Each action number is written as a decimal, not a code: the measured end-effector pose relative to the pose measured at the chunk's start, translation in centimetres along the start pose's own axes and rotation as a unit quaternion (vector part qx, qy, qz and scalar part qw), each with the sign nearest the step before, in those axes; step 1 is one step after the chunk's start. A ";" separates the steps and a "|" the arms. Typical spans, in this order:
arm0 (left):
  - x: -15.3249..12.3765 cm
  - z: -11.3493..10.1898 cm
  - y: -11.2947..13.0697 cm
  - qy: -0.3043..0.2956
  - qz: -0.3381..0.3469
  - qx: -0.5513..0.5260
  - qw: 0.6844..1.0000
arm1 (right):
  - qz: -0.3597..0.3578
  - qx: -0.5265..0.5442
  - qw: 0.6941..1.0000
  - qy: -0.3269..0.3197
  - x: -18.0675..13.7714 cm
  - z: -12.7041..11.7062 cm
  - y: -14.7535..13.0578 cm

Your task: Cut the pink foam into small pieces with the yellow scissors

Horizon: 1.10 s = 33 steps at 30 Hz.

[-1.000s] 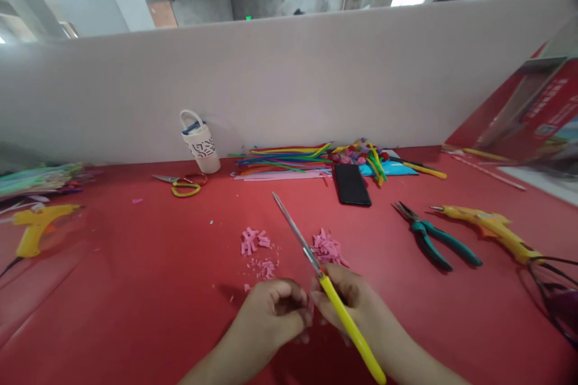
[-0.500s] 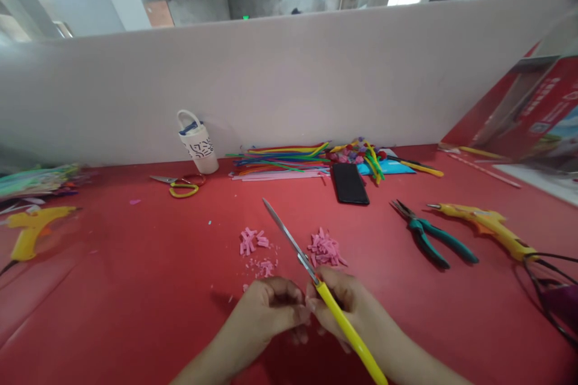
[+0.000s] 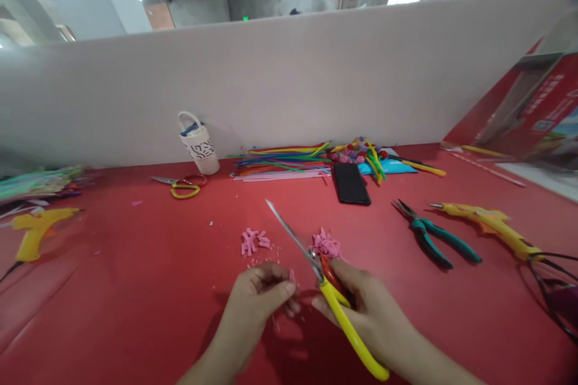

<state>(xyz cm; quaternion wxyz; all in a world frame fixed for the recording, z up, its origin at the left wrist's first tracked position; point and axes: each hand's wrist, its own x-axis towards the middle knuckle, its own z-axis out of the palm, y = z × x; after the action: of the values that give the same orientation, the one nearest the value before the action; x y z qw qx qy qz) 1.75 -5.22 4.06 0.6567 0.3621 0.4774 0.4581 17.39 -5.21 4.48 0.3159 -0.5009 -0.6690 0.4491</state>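
My right hand (image 3: pixel 365 313) grips yellow-handled scissors (image 3: pixel 316 271), whose closed blades point up and to the left over the red table (image 3: pixel 135 289). My left hand (image 3: pixel 259 298) sits just left of them with its fingers pinched on a small pink piece (image 3: pixel 292 277). Two little heaps of pink cut bits lie just beyond the hands, one (image 3: pixel 253 240) on the left and one (image 3: pixel 326 245) on the right.
Teal pliers (image 3: pixel 428 234) and a yellow glue gun (image 3: pixel 485 224) lie to the right, a black phone (image 3: pixel 351 183) and coloured pipe cleaners (image 3: pixel 284 160) at the back. A white cup (image 3: pixel 199 143), other scissors (image 3: pixel 180 185) and a second glue gun (image 3: pixel 34 228) are on the left.
The hands have drawn slightly apart and nearer to me. The scissors' red inner handle now shows, and a pink piece shows at my left fingertips.
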 end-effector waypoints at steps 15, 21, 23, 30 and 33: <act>0.0 -1.8 1.7 0.054 0.112 -0.136 0.983 | -0.144 -0.411 0.900 0.010 -0.4 0.1 1.9; -0.1 -1.7 1.7 0.076 0.117 -0.137 0.981 | -0.167 -0.448 0.878 0.030 -0.5 0.2 2.2; -0.2 -1.7 1.7 0.076 0.116 -0.135 0.981 | -0.176 -0.452 0.874 0.036 -0.5 0.2 2.2; -0.1 -1.7 1.7 0.074 0.122 -0.137 0.980 | -0.192 -0.462 0.865 0.043 -0.5 0.2 2.2; -0.1 -1.7 1.7 0.072 0.120 -0.140 0.980 | -0.196 -0.463 0.864 0.042 -0.4 0.2 2.2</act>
<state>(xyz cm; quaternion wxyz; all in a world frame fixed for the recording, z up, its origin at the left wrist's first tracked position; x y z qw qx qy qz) -0.32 -4.71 5.16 0.6051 0.2877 0.4077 0.6204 18.22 -5.43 2.40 0.1569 -0.4668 -0.8703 -0.0045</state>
